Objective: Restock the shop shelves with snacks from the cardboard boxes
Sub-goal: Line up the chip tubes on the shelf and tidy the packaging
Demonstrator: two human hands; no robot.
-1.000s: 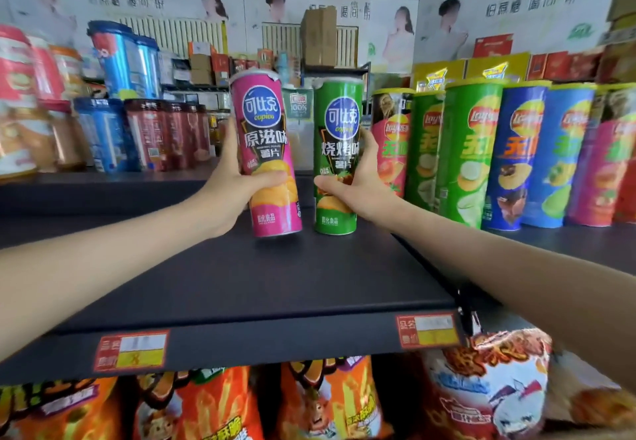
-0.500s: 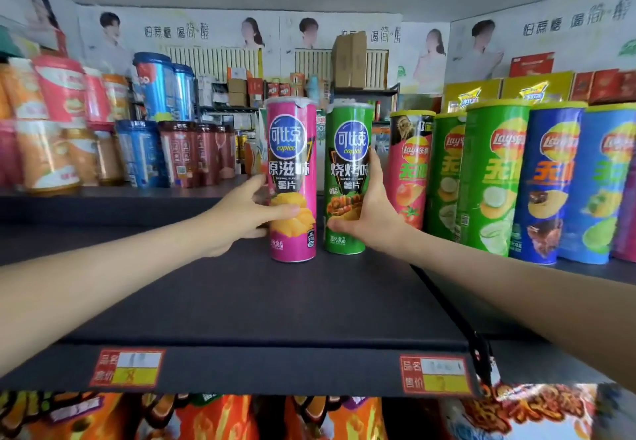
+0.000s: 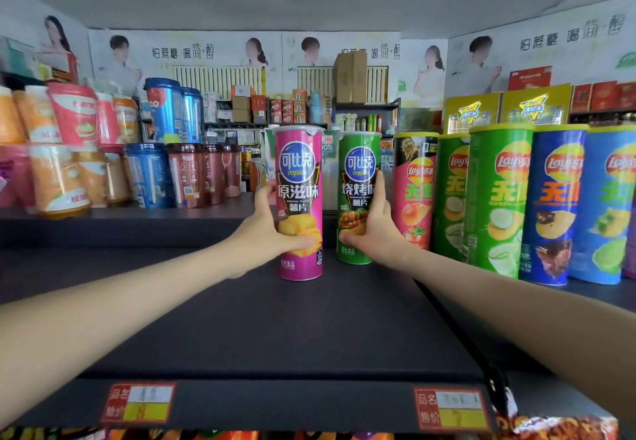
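Observation:
My left hand (image 3: 265, 233) grips a tall pink crisp can (image 3: 300, 178) that stands upright on the dark shelf (image 3: 261, 329). Its thumb wraps across the can's lower front. Just to the right stands a green crisp can (image 3: 358, 164), a little further back on the same shelf. My right hand (image 3: 373, 229) holds that green can from its right side, fingers curled round it. The two cans are apart by a narrow gap. No cardboard box for restocking is near my hands.
A row of Lay's cans (image 3: 499, 198) in red, green and blue fills the shelf to the right. Cup drinks (image 3: 69, 164) crowd the back left. Price labels (image 3: 141, 403) sit on the shelf's front edge, and snack bags (image 3: 557, 429) show below.
Both cans have been pushed further back and set upright on the shelf. My hands keep their grip. The camera view has tilted up slightly.

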